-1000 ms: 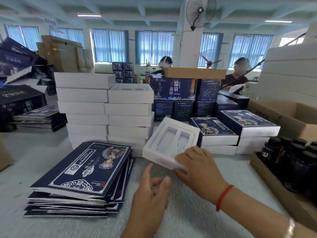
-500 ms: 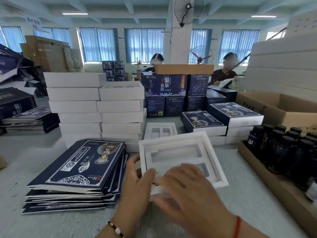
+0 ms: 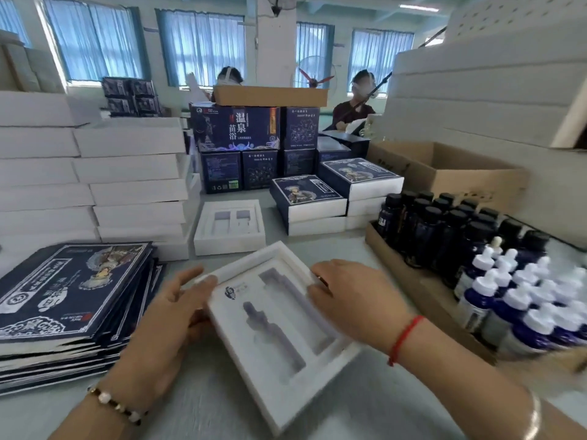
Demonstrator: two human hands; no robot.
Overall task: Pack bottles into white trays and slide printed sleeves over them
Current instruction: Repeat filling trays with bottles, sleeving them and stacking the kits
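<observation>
Fingers first: the left hand (image 3: 165, 309) has its fingers lying fairly straight along the left edge of the white tray (image 3: 279, 328), thumb on the rim, while the right hand (image 3: 352, 300) curls its fingertips over the tray's far right edge, so both are steadying it on the table (image 3: 365, 401), angled in front of the person. Both cutouts look empty, so I'd square it flat before reaching for the dark-capped bottles (image 3: 444, 223) and white dropper bottles (image 3: 521, 300) in the cardboard carton (image 3: 422, 290) on the right. The printed sleeves (image 3: 73, 290) are stacked on the left. Readable text: the blue box (image 3: 236, 128) at the back says 温泉苗浴; the tray's little logo is too blurred.
</observation>
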